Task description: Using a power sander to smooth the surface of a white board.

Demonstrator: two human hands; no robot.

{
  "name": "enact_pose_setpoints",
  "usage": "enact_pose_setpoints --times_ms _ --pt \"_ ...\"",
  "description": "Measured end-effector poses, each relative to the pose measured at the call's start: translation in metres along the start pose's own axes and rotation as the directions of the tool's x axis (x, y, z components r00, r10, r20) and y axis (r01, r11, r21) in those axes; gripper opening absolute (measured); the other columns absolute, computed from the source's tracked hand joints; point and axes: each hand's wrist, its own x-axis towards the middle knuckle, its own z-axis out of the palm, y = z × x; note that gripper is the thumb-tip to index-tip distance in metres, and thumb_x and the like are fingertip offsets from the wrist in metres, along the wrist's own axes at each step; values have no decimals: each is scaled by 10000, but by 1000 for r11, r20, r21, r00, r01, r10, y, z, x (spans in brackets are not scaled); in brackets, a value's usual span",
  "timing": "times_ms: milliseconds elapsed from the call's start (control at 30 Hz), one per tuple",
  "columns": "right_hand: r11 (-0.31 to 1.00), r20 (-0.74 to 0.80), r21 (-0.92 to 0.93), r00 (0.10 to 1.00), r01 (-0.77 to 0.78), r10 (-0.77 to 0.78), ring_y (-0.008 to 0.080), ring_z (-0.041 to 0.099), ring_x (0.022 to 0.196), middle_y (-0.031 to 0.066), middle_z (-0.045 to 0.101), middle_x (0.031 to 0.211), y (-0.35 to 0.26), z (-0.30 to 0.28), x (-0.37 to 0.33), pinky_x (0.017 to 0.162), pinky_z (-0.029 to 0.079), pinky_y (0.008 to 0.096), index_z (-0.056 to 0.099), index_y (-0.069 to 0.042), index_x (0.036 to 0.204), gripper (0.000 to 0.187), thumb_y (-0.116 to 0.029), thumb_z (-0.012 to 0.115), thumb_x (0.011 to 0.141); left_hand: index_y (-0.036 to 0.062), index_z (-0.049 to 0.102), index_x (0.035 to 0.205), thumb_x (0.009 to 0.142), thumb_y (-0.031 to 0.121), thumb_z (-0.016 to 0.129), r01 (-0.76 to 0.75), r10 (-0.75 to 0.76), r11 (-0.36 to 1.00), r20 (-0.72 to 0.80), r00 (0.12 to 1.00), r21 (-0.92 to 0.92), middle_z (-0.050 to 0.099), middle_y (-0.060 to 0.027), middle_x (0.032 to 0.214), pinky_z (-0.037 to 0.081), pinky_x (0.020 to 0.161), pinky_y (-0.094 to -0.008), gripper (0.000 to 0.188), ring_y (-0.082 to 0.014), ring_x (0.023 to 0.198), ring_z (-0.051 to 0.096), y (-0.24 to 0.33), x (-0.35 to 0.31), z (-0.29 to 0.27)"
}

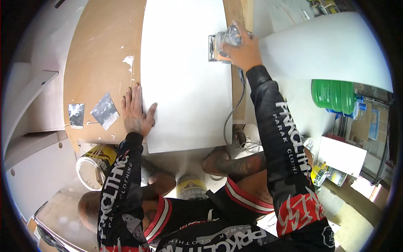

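Observation:
A long white board (184, 101) lies on a brown cardboard-covered surface (100, 46) in front of me. At its far right edge my right hand (245, 49) is wrapped round the top of an electric sander (222, 46), whose square pad rests on the board. The sander's cord (231, 113) runs down along the board's right edge. My left hand (138, 111) lies flat with fingers apart at the board's left edge, partly on the cardboard, holding nothing. Two dusty sheets, perhaps sandpaper, lie left of it: a smaller one (76, 115) and a tilted one (105, 111).
A used paint bucket (90, 168) stands at the left by my knee, another bucket (191, 187) between my legs. To the right are a large white curved panel (323, 50), a green water jug (331, 94), a mesh rack (378, 126) and several paint cans (336, 175). White panels (37, 155) stand at the left.

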Motion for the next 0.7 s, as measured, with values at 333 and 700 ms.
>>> enact_pose_setpoints --times_ms 333,700 --pt "997 64 -72 998 -25 29 512 558 1180 404 523 1289 -16 -2 119 1064 457 439 352 -169 1570 904 -318 723 759 26 369 1540 937 420 634 -15 14 1000 -27 1000 -15 369 -147 1614 172 1224 -559 767 -419 1495 288 -1 -2 -5" --pt "997 3 10 997 81 -81 497 544 1191 333 470 1346 3 -5 9 1026 489 487 392 -285 1551 873 -352 774 769 42 374 1547 971 527 553 -2 1 1000 -31 1000 -26 398 -150 1593 166 1236 -545 773 -405 1502 278 2 2 3"
